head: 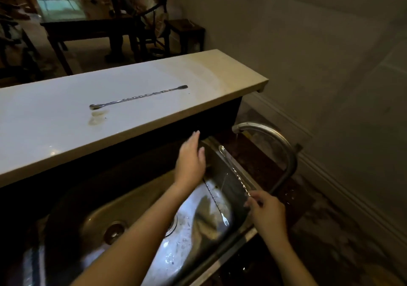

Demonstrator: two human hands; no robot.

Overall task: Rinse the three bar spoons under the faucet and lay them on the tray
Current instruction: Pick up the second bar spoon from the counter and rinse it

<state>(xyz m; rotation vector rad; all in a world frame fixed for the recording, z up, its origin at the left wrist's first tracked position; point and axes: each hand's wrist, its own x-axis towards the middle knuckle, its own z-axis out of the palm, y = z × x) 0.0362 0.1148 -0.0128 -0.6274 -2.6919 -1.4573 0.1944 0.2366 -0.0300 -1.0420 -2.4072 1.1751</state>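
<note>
A polished, twisted metal bar spoon [138,97] is seen on the smooth, glossy pale counter [55,131]. The sink [198,248] is shiny, water-streaked steel, the faucet [275,144] brushed metal. Mottled stone is seen along the sink's right edge.

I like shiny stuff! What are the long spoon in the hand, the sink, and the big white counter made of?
The bar spoon in the right hand looks like polished metal, probably steel: silvery, with bright glints along its twisted stem. The sink looks like brushed stainless steel: grey, with soft, smeared reflections. The counter looks like smooth pale stone or a stone-like slab, glossy enough to mirror light; which one, the picture cannot tell.
</note>
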